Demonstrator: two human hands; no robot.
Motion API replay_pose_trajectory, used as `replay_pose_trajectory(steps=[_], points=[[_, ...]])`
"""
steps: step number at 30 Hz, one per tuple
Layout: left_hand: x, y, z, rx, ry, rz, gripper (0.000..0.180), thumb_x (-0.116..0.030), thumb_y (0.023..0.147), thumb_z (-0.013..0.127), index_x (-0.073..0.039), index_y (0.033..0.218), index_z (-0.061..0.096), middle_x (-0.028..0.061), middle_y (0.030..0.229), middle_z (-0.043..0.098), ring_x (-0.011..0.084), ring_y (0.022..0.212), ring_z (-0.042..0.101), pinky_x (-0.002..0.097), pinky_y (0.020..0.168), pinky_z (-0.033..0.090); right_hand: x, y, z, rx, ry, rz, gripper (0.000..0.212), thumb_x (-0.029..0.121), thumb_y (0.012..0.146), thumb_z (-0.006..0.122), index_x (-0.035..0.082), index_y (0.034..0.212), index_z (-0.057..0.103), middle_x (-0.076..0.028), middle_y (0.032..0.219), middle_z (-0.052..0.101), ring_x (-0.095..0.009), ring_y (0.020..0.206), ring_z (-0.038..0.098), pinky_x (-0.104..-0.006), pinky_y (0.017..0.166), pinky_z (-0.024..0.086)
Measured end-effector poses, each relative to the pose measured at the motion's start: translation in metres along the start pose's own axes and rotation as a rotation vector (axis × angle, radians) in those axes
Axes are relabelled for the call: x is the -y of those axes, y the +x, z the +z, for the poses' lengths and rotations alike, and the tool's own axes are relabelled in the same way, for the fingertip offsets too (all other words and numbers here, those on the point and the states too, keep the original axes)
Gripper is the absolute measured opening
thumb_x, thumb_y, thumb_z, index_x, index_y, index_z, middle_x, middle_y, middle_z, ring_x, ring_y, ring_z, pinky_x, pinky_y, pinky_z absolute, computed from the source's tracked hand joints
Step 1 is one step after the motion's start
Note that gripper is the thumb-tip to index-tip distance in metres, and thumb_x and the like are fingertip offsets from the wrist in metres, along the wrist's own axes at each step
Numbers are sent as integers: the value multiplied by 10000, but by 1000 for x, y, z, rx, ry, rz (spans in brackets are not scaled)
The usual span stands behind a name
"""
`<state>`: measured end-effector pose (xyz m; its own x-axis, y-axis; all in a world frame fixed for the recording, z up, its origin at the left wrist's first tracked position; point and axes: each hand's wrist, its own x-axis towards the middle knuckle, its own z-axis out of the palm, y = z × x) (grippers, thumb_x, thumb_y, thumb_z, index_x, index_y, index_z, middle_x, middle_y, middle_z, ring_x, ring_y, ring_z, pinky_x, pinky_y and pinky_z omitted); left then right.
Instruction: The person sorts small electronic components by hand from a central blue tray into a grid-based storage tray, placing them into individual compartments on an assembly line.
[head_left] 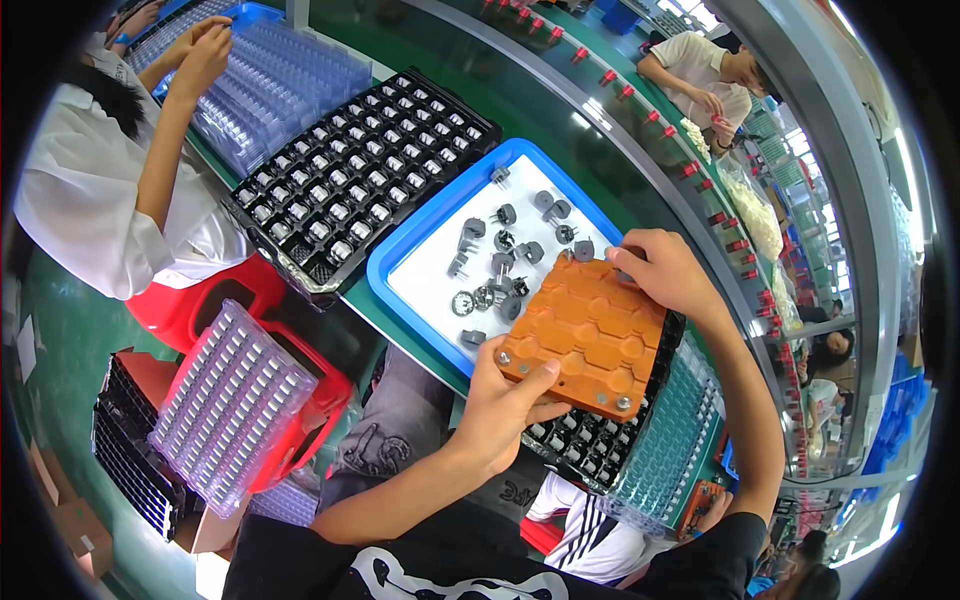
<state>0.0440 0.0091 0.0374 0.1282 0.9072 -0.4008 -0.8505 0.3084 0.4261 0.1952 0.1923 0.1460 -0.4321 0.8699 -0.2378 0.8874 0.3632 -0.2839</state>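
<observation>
Between my two hands is an orange-brown fixture plate (585,330) with rows of rounded recesses and metal studs along its near edge. My left hand (510,395) grips its near left corner, thumb on top. At the far right corner, my right hand (665,275) closes on the edge. The plate is tilted over the right part of a blue tray (385,250) with a white bottom. Loose small dark round parts (503,263) lie scattered in that tray, some hidden by the plate.
Left of the blue tray stands a black compartment tray (350,165) of small parts. Clear plastic trays (270,85) lie beyond it. More trays (665,440) sit at the right. A red stool (310,385) holds a clear tray. Co-workers sit at left and across.
</observation>
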Motion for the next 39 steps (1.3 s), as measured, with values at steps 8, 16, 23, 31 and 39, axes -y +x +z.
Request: replay_pose_trajectory(steps=[8,16,23,31,39], points=[[4,-7,-6,83,44,5,504,-91,930,616,-45,1303,281,138,1246,490,230,1097,598,368,757,609,-3,19,21,-107,-282,-232,317,298,914,617,-10,839,623,-190,752,647,-383,752,634,-441,660,485],[1,-22,-20,64,91,25,525,-90,932,612,-40,1322,264,135,1256,477,234,1099,593,389,763,610,-8,36,34,111,-272,-401,386,369,919,604,9,785,637,-187,711,624,-353,674,607,-407,639,478],[-16,-60,-33,-1,127,29,521,-53,937,585,-49,1334,247,144,1282,470,245,1121,593,392,769,610,-15,69,46,250,134,-263,450,409,960,563,-2,783,619,-51,646,552,-166,591,537,-335,594,450],[-11,-62,-42,9,170,92,511,-9,933,553,-37,1338,243,173,1268,485,260,1099,616,404,757,625,-1,42,25,148,230,-263,410,375,960,585,13,1149,604,-27,818,615,-118,755,542,-291,691,459],[-5,-52,-32,85,334,184,555,36,896,560,4,1351,245,191,1278,481,289,1108,609,408,775,622,-37,-92,22,208,748,11,535,368,936,627,-13,1295,519,-48,887,626,-89,804,573,-253,704,493]])
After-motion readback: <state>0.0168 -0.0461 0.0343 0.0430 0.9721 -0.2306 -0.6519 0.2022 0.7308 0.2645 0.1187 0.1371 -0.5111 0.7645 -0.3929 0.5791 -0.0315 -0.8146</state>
